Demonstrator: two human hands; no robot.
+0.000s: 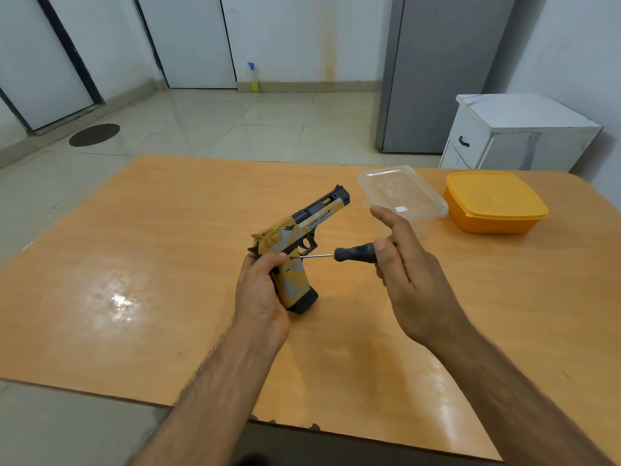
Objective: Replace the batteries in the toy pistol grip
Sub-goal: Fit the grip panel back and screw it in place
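Early going: left hand (260, 290) clamps the toy pistol (295, 243), right hand (400, 260) pinches the screwdriver (349, 254) at the grip screw, batteries untouched.

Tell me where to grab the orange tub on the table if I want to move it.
Grip the orange tub by its two long side walls just under the overhanging lid rim, coming down from above. The lid looks shut and flat, so it offers no handle, and the clear container sits close on one side.

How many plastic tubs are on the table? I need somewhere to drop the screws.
2. A clear tub sits at the table's far right, just past the right hand. An orange tub with its lid on stands to its right. Neither looks hidden.
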